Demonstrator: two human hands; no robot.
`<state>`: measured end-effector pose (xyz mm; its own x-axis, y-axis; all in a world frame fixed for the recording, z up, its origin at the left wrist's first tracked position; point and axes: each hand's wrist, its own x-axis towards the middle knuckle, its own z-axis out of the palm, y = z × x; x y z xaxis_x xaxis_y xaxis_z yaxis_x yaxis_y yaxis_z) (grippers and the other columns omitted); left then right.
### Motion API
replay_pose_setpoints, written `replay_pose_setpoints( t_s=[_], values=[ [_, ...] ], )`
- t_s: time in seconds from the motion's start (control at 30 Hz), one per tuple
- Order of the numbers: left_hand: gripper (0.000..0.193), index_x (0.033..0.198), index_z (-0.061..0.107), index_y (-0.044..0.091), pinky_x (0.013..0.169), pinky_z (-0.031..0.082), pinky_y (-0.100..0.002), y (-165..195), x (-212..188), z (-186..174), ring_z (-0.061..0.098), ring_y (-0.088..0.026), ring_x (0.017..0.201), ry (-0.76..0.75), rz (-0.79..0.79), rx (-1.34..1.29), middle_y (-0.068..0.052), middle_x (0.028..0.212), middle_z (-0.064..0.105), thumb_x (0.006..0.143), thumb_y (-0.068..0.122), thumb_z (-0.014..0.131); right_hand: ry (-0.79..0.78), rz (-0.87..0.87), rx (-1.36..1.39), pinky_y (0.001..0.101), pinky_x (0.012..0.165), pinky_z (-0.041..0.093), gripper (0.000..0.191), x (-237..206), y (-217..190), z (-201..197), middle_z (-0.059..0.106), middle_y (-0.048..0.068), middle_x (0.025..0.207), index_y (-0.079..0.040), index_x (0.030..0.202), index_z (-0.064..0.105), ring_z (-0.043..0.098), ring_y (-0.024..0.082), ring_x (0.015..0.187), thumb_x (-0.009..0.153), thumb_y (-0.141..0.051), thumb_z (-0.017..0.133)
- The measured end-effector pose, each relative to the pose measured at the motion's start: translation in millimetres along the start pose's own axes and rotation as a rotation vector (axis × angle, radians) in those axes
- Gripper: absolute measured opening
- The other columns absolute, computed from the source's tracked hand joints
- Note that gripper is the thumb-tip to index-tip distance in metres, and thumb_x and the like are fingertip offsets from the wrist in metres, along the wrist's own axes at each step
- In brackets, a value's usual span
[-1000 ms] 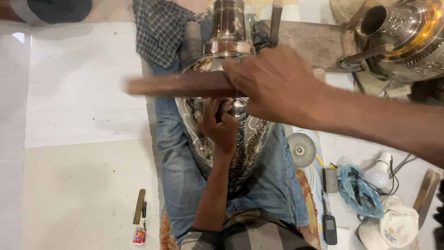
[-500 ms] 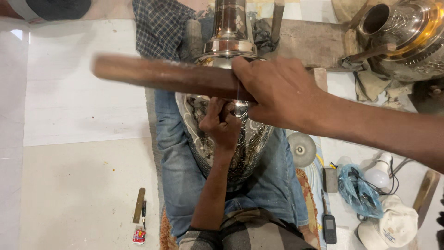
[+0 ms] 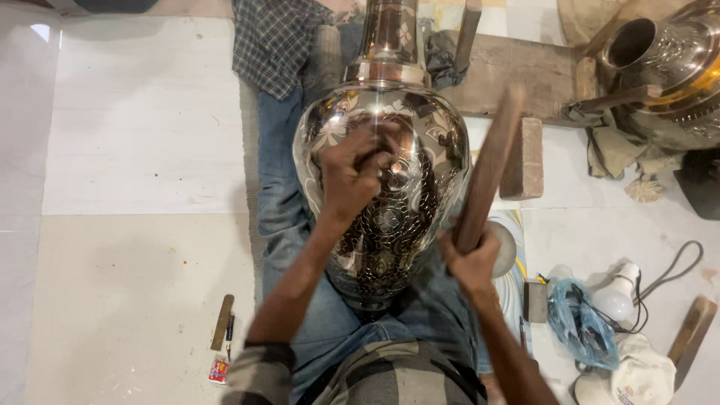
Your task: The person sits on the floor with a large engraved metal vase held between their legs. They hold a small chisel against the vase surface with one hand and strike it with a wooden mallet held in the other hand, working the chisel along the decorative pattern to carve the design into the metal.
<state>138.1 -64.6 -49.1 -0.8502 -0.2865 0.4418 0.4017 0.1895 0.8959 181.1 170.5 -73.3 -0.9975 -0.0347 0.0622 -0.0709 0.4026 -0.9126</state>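
Observation:
A large shiny engraved metal vase (image 3: 390, 202) lies across my lap, neck pointing away from me. My left hand (image 3: 351, 176) rests on its upper belly, fingers closed around a small tool that is mostly hidden in the fist. My right hand (image 3: 471, 259) sits at the vase's right side, gripping the lower end of a long brown wooden stick (image 3: 489, 169). The stick rises upright and leans slightly to the right, beside the vase.
A wooden block (image 3: 523, 157) and plank (image 3: 517, 71) lie beyond the vase. A second metal vessel (image 3: 667, 60) stands at top right. A bulb with cable (image 3: 619, 296), blue plastic bag (image 3: 577, 322) and white cloth (image 3: 637, 375) lie at right. Small tools (image 3: 223, 322) lie on the left floor tiles.
My right hand has swung the wooden stick from a raised, crosswise position over the vase down to its right side, now upright. The left hand has stayed on the vase.

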Motion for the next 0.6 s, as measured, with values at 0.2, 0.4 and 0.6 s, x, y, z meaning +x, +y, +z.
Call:
replay_pose_setpoints(
  t_s=[0.2,0.4,0.6],
  values=[
    [0.046,0.123,0.073,0.01,0.05,0.054,-0.029,-10,41,-16,0.074,-0.016,0.066,-0.556,0.288,0.336,-0.007,0.087,0.078,0.08,-0.007,0.073,-0.005,0.365,0.113,0.0282,0.052,0.051,0.038,-88,46,7,0.069,0.003,0.071,0.003,0.108,0.065,0.064,0.012,0.057,0.076,-0.01,0.082],
    [0.051,0.122,0.076,0.02,0.053,0.055,-0.034,-7,66,-19,0.073,-0.017,0.065,-0.751,0.427,0.33,-0.005,0.087,0.079,0.077,-0.005,0.075,-0.038,0.268,0.036,0.0251,0.058,0.049,0.039,-92,50,-4,0.066,0.002,0.074,0.0,0.111,0.069,0.06,0.008,0.063,0.075,-0.006,0.083],
    [0.061,0.122,0.076,0.024,0.055,0.054,-0.039,1,82,-18,0.071,-0.021,0.067,-0.921,0.451,0.365,-0.004,0.081,0.077,0.07,-0.008,0.071,-0.06,0.3,-0.035,0.0274,0.045,0.045,0.036,-76,49,-14,0.067,0.005,0.072,-0.001,0.104,0.068,0.059,0.011,0.052,0.073,-0.007,0.085]
  ],
)
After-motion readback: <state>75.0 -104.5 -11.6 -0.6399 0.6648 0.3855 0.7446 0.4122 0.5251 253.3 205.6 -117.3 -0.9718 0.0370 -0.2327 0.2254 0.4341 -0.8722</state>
